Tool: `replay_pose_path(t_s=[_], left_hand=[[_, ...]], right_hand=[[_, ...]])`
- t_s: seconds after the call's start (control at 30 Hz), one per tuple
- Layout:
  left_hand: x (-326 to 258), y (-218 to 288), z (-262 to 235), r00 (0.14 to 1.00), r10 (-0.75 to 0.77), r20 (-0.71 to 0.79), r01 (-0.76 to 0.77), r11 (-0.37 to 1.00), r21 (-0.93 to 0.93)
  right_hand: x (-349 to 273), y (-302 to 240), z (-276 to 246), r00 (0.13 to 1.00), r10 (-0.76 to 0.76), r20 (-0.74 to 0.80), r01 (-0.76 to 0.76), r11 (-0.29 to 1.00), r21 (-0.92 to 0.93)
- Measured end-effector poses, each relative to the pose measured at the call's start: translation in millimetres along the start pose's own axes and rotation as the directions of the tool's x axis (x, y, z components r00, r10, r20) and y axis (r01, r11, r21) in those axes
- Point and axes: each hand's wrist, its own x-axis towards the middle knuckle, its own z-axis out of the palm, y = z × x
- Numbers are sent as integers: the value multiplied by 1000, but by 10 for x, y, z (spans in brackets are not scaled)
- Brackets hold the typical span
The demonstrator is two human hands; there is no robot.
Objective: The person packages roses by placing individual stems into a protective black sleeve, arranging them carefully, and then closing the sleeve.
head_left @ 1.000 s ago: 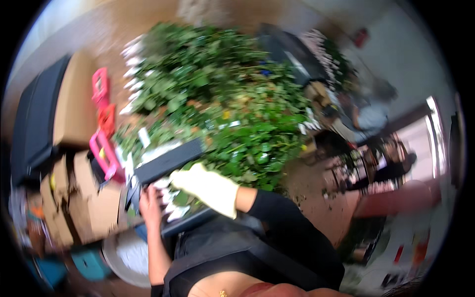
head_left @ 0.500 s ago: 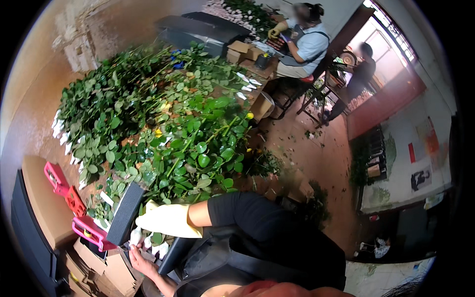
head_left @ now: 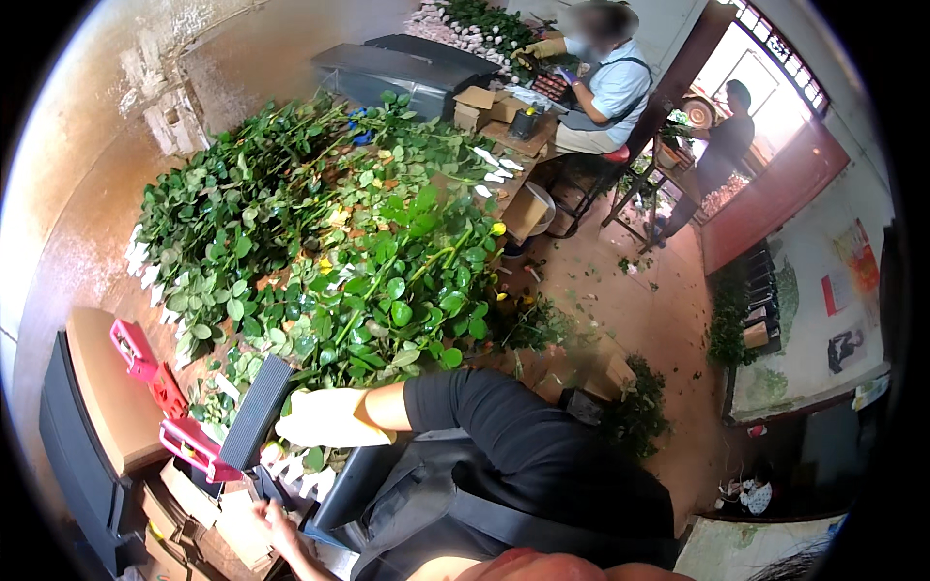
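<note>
Stems, leafy and green [head_left: 387, 290], lie heaped across the brown worktop [head_left: 196, 376]; we note glossy, flat oval leaves on thin stalks. Many stalks in the near heap slant with their long axis from lower left to upper right.

Along the far heap's left edge we see small white wraps [head_left: 136, 258], pointing outward to the left. More white wraps [head_left: 323, 483] cluster close to us, just below the gloved hand, some leaves among them.

Right hand [head_left: 327, 418], in a loose pale-yellow glove, lies over the leaves at the near left end of the stems, fingers toward a black block [head_left: 257, 414] with fine ridges, its long axis tilted up to the right. Fingertips are hidden; we cannot tell whether this grip is spread or pinching.

Left hand [head_left: 278, 528], bare and partly blurred, is lower down, near a dark angular piece [head_left: 269, 484] and torn cardboard [head_left: 242, 528]. We cannot tell whether its grip is pressed together or touching that piece.

Pink plastic handle [head_left: 199, 447], an open loop, stands left of the ridged block.
</note>
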Motion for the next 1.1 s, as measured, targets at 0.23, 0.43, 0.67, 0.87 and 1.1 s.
replay_pose_path(t_s=[0.23, 0.43, 0.67, 0.87, 1.1], left_hand=[[508, -162, 667, 922, 345, 175, -320, 935, -152], [364, -145, 884, 948, 315, 38, -276, 880, -386], [386, -184, 819, 967, 256, 22, -224, 883, -412], [217, -59, 875, 949, 313, -30, -299, 868, -396], [73, -26, 1027, 935, 271, -230, -354, 767, -536]], right_hand=[[1, -152, 80, 986, 148, 73, -153, 985, 77], [-32, -63, 247, 991, -128, -32, 112, 944, -311], [74, -82, 304, 999, -28, -29, 21, 980, -197], [-72, -122, 122, 981, -189, -32, 166, 922, -350], [-20, -107, 155, 989, 17, 149, 7, 987, -160]])
